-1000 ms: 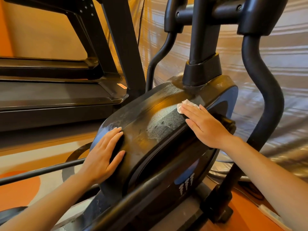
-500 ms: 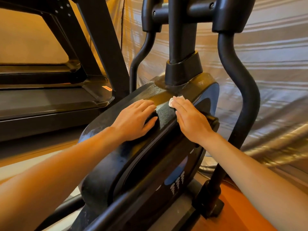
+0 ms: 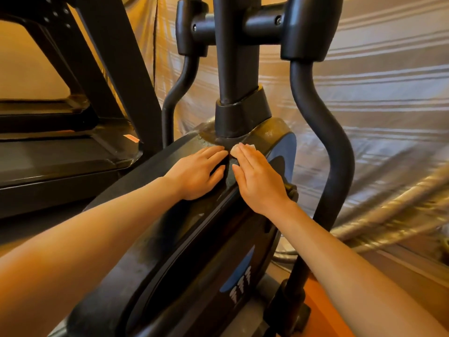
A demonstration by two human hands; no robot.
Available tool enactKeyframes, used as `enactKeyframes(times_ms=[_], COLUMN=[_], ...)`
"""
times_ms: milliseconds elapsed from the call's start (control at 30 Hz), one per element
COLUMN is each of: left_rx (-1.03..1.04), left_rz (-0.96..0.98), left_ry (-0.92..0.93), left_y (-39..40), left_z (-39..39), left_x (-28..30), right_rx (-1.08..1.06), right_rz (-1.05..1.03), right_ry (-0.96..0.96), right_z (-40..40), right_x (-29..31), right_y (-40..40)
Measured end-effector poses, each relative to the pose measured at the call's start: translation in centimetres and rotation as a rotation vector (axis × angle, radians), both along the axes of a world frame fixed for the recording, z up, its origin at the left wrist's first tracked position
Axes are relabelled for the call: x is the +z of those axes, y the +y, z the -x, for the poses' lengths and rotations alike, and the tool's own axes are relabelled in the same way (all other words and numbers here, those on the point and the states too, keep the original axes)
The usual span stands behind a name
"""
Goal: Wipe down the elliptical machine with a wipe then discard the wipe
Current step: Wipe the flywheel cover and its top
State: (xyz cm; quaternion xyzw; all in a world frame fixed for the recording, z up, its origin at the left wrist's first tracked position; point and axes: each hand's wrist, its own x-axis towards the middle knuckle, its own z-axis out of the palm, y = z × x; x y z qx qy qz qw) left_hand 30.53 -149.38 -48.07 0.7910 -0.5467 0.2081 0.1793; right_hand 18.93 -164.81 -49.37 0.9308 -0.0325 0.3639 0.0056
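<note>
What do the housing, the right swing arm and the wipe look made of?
Housing: likely moulded plastic, black, semi-gloss with soft highlights and smears. Swing arm: probably painted metal tube, smooth bent round section. Wipe under right hand: thin white paper or nonwoven; too hidden to tell.

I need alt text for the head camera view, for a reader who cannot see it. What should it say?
The right hand presses a white wipe flat onto the top of a black elliptical housing, just below its centre post. The left hand rests flat on the housing beside it. A striped cloth hangs behind.
</note>
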Motion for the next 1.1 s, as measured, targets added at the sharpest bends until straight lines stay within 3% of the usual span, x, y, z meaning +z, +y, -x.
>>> enactKeyframes(times_ms=[133,400,633,833,1100], left_rx=[-0.012,-0.047,-0.058,-0.053,-0.026], left_rz=[-0.024,-0.023,0.026,0.042,0.062], left_ry=[0.038,0.094,0.186,0.199,0.222], left_y=[-0.1,0.2,0.3,0.3,0.1], left_z=[-0.3,-0.2,-0.2,-0.3,-0.1], left_x=[-0.3,-0.5,-0.9,-1.0,-1.1], right_rx=[-0.064,-0.394,-0.057,-0.086,0.024], right_rz=[-0.043,-0.128,0.077,0.025,0.101], right_ry=[0.036,0.352,0.306,0.283,0.445], right_z=[-0.7,-3.5,-1.2,-2.1,-2.7], right_x=[1.2,3.7,3.0,4.3,5.6], right_y=[0.4,1.5,-0.1,-1.2,-0.9])
